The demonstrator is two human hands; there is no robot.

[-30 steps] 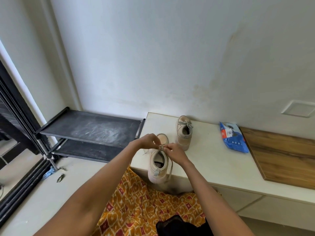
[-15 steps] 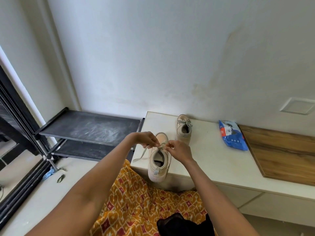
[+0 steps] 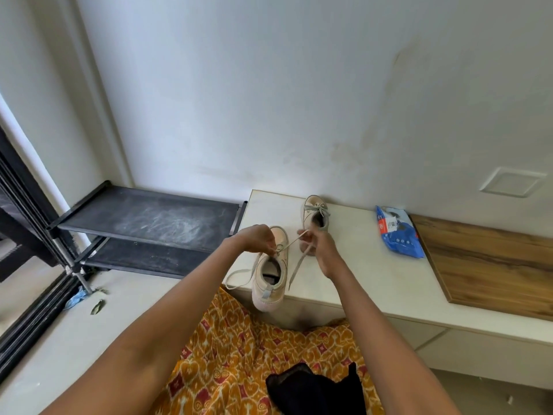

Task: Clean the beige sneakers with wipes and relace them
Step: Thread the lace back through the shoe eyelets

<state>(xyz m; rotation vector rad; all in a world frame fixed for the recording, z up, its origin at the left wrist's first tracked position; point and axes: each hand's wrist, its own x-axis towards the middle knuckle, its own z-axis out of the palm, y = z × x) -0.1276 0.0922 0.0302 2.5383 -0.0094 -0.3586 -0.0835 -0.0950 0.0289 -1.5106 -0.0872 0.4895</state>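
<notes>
Beige near sneaker (image 3: 269,274): on the white bench (image 3: 374,265), heel over its front edge.
Change: hands have drawn apart since a second ago, pulling lace (image 3: 296,259) taut; the knot is likely tightening.
Left hand (image 3: 257,239): pinching lace at the tongue.
Right hand (image 3: 320,244): gripping the other strand, raised rightward.
Far sneaker (image 3: 315,217): already tied.
Blue wipes pack (image 3: 398,235): lying apart.

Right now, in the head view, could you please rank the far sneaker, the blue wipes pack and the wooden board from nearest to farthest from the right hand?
1. Far sneaker, just behind the right hand.
2. Blue wipes pack, further right.
3. Wooden board, far right.
</notes>
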